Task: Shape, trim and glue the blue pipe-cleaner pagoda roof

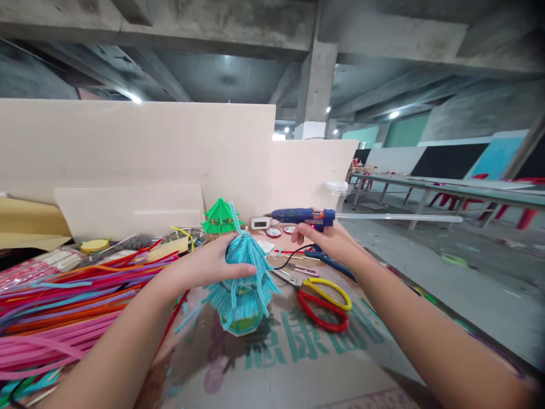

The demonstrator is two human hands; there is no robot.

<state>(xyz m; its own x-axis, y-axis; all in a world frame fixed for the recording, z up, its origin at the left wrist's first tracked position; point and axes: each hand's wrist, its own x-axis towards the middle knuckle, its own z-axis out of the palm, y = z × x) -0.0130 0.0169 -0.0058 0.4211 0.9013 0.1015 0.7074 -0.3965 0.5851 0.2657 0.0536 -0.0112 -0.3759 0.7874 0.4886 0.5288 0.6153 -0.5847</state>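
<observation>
My left hand [221, 264] is wrapped round the upper tier of a light-blue pipe-cleaner pavilion model [244, 301], thumb across its front. The model is tilted, its green base showing at the bottom, and one blue strand sticks up from its peak. In my right hand [323, 236] is a blue hot glue gun [300, 216], its nozzle pointing left, above and behind the model. A long clear glue stick [400, 217] juts out of its back. Red-and-yellow-handled scissors [326, 309] lie on the cardboard [298, 375] to the right of the model.
Loose coloured pipe cleaners [63, 318] cover the left side. Behind the model stand a green pavilion model [220, 217], a small digital clock [260, 223] and a lidded clear jar [336, 196]. A pale board [170, 142] closes off the back. Dark-blue-handled pliers [336, 264] lie beneath my right wrist.
</observation>
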